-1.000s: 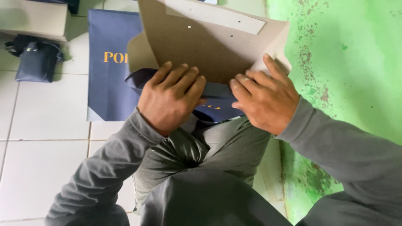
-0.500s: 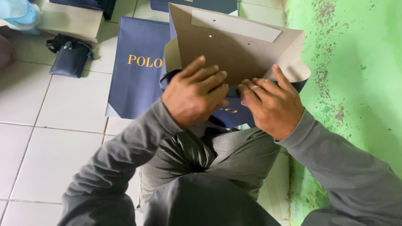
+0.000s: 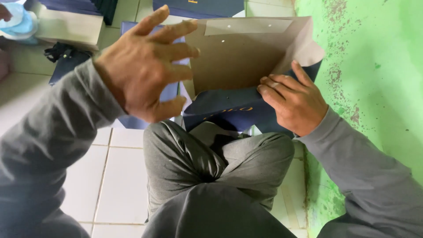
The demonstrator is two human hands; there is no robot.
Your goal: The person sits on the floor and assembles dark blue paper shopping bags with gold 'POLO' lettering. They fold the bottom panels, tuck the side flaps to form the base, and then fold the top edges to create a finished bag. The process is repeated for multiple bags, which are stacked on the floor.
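Note:
A navy paper bag point(image 3: 233, 110) with a brown inside point(image 3: 238, 57) lies open across my knees, its mouth facing me. My right hand point(image 3: 293, 99) presses flat on the bag's navy edge at the right, fingers pointing left. My left hand point(image 3: 147, 66) hovers in the air to the left of the bag with its fingers spread, holding nothing. A paper strip point(image 3: 249, 26) with small holes runs along the bag's far brown rim.
More flat navy bags point(image 3: 198, 6) lie on the white tiled floor point(image 3: 119, 176) ahead. A beige box point(image 3: 68, 28) and a dark pouch point(image 3: 61, 61) sit at the upper left. A green, stained wall point(image 3: 379, 66) stands close on the right.
My left hand has lifted off the bag and moved left and up, fingers spreading. The right hand stays on the bag's edge. The view has moved closer.

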